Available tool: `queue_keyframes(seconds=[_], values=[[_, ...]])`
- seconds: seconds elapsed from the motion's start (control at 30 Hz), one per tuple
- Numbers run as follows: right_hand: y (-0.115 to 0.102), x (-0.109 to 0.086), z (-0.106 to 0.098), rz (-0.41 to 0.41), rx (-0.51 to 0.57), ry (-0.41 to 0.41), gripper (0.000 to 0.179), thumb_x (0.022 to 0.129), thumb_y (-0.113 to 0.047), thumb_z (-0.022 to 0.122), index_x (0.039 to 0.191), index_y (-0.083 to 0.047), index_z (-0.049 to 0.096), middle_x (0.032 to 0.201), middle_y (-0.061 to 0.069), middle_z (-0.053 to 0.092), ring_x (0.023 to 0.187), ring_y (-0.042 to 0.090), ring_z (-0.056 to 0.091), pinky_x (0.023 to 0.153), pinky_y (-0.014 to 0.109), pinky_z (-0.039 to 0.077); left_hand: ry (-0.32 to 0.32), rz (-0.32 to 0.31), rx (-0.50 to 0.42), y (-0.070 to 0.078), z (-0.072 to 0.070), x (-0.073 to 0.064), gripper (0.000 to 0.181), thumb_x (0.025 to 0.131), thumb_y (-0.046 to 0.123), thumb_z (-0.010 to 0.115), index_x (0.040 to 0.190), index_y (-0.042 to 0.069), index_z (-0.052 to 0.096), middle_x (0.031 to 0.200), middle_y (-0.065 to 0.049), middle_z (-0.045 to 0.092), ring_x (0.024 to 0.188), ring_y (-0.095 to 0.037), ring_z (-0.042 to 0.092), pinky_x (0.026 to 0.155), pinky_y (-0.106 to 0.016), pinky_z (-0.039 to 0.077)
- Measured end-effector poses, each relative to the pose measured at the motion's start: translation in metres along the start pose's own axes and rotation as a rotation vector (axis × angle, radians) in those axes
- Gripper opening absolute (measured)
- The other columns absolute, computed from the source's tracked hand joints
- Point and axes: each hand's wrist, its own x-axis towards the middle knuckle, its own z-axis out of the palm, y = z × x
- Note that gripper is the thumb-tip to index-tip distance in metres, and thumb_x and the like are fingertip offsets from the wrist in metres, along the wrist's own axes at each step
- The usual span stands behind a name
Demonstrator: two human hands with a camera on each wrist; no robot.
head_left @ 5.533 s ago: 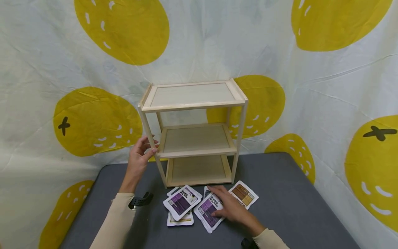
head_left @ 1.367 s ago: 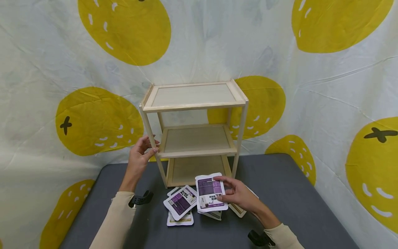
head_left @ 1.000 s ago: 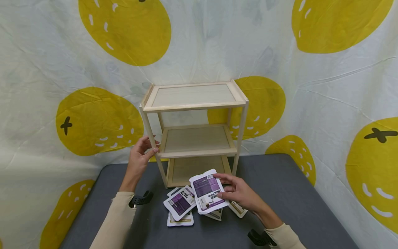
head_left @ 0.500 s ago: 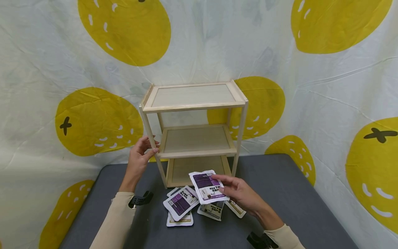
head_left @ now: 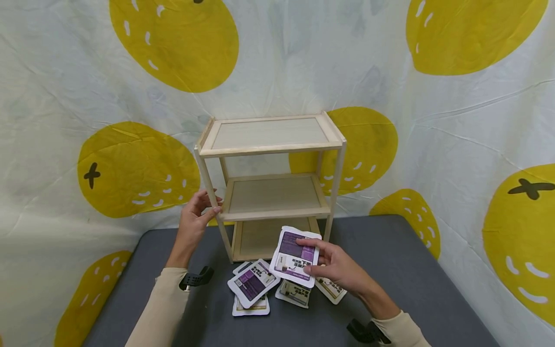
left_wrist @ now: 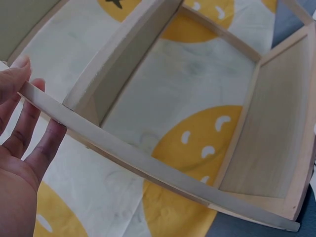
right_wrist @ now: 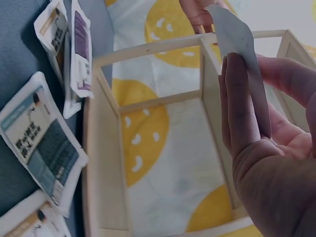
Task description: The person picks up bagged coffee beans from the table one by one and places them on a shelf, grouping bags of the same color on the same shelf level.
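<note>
One grey tabletop (head_left: 412,279) against cloth hangings (head_left: 273,58) printed with yellow fruit shapes (head_left: 130,168). On it, a wooden three-tier shelf (head_left: 273,193), front-left post (head_left: 204,173) gripped by the left hand (head_left: 194,221). Aloft before the bottom tier (head_left: 256,238), a purple-and-white packet (head_left: 288,260), pinched by the right hand (head_left: 340,267); black label characters too small to read. Below, more packets (head_left: 251,286).

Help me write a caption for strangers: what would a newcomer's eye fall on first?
Probably the large yellow shapes on the pale cloth behind the table. Next, the three-tier wooden shelf at the centre, its front left post held by the left hand. Then the purple-and-white packet in the right hand, near other packets.
</note>
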Motion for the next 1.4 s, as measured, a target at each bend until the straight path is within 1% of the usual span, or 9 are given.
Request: queue_keyframes(seconds=[0.17, 0.33, 0.43, 0.63, 0.7, 0.83, 0.97, 1.13, 1.4], values=[[-0.013, 0.001, -0.002, -0.006, -0.023, 0.007, 0.064, 0.093, 0.001, 0.07, 0.151, 0.002, 0.041, 0.128, 0.031, 0.058, 0.109, 0.029, 0.069, 0.085, 0.037, 0.06, 0.006, -0.001, -0.003, -0.016, -0.003, 0.002, 0.047, 0.092, -0.008, 0.067, 0.137, 0.0, 0.055, 0.117, -0.029, 0.063, 0.099, -0.021, 0.063, 0.083, -0.02, 0.056], [-0.028, 0.002, -0.006, -0.025, -0.049, -0.006, 0.064, 0.093, 0.001, 0.071, 0.15, -0.001, 0.042, 0.13, 0.03, 0.059, 0.108, 0.029, 0.07, 0.083, 0.035, 0.06, 0.007, 0.008, -0.007, -0.02, -0.004, 0.003, 0.048, 0.092, -0.007, 0.069, 0.137, 0.002, 0.056, 0.117, -0.028, 0.064, 0.098, -0.018, 0.063, 0.082, -0.021, 0.056], [-0.04, 0.002, -0.007, -0.037, -0.068, -0.013, 0.064, 0.093, -0.001, 0.071, 0.15, -0.002, 0.043, 0.132, 0.029, 0.059, 0.11, 0.03, 0.07, 0.085, 0.039, 0.06, 0.004, 0.008, -0.005, -0.016, -0.004, 0.002, 0.048, 0.092, -0.009, 0.067, 0.137, 0.0, 0.055, 0.116, -0.03, 0.063, 0.098, -0.019, 0.063, 0.083, -0.021, 0.056], [-0.064, 0.004, -0.01, -0.05, -0.1, -0.019, 0.063, 0.094, -0.004, 0.072, 0.15, -0.003, 0.043, 0.134, 0.026, 0.06, 0.112, 0.031, 0.069, 0.086, 0.041, 0.06, -0.011, 0.011, -0.01, 0.005, -0.001, -0.002, 0.046, 0.092, -0.011, 0.066, 0.136, -0.004, 0.054, 0.116, -0.036, 0.06, 0.097, -0.02, 0.063, 0.083, -0.02, 0.055], [-0.071, 0.005, -0.012, -0.057, -0.101, -0.029, 0.064, 0.094, -0.003, 0.071, 0.15, -0.003, 0.043, 0.133, 0.027, 0.059, 0.112, 0.032, 0.069, 0.086, 0.042, 0.059, -0.015, 0.011, -0.009, 0.008, 0.0, -0.003, 0.045, 0.093, -0.01, 0.066, 0.136, -0.004, 0.054, 0.117, -0.037, 0.059, 0.097, -0.02, 0.064, 0.083, -0.02, 0.055], [-0.086, 0.008, -0.015, -0.076, -0.101, -0.06, 0.066, 0.092, 0.001, 0.071, 0.151, -0.004, 0.041, 0.134, 0.028, 0.058, 0.111, 0.035, 0.069, 0.086, 0.043, 0.059, -0.009, 0.003, -0.003, -0.003, -0.002, 0.0, 0.046, 0.092, -0.009, 0.066, 0.137, -0.004, 0.054, 0.117, -0.035, 0.06, 0.098, -0.019, 0.064, 0.083, -0.021, 0.056], [-0.101, 0.01, -0.017, -0.095, -0.119, -0.079, 0.069, 0.091, 0.003, 0.072, 0.152, -0.006, 0.041, 0.134, 0.027, 0.056, 0.109, 0.036, 0.069, 0.086, 0.044, 0.059, 0.0, 0.006, -0.008, -0.016, -0.004, 0.002, 0.048, 0.092, -0.008, 0.068, 0.137, 0.001, 0.055, 0.116, -0.031, 0.062, 0.097, -0.018, 0.064, 0.083, -0.021, 0.056], [-0.122, 0.013, -0.017, -0.118, -0.153, -0.066, 0.069, 0.09, 0.002, 0.073, 0.151, -0.008, 0.043, 0.133, 0.025, 0.057, 0.108, 0.035, 0.069, 0.086, 0.043, 0.059, 0.004, 0.025, -0.019, -0.02, -0.004, 0.003, 0.046, 0.092, -0.003, 0.071, 0.136, 0.005, 0.058, 0.114, -0.026, 0.064, 0.096, -0.019, 0.065, 0.082, -0.023, 0.057], [-0.149, 0.022, -0.028, -0.177, -0.233, -0.045, 0.068, 0.09, 0.004, 0.072, 0.151, -0.009, 0.044, 0.133, 0.023, 0.056, 0.106, 0.035, 0.07, 0.086, 0.041, 0.06, -0.002, 0.039, -0.018, -0.02, -0.003, 0.004, 0.047, 0.092, -0.003, 0.07, 0.137, 0.004, 0.057, 0.115, -0.027, 0.064, 0.097, -0.017, 0.065, 0.083, -0.023, 0.057]])
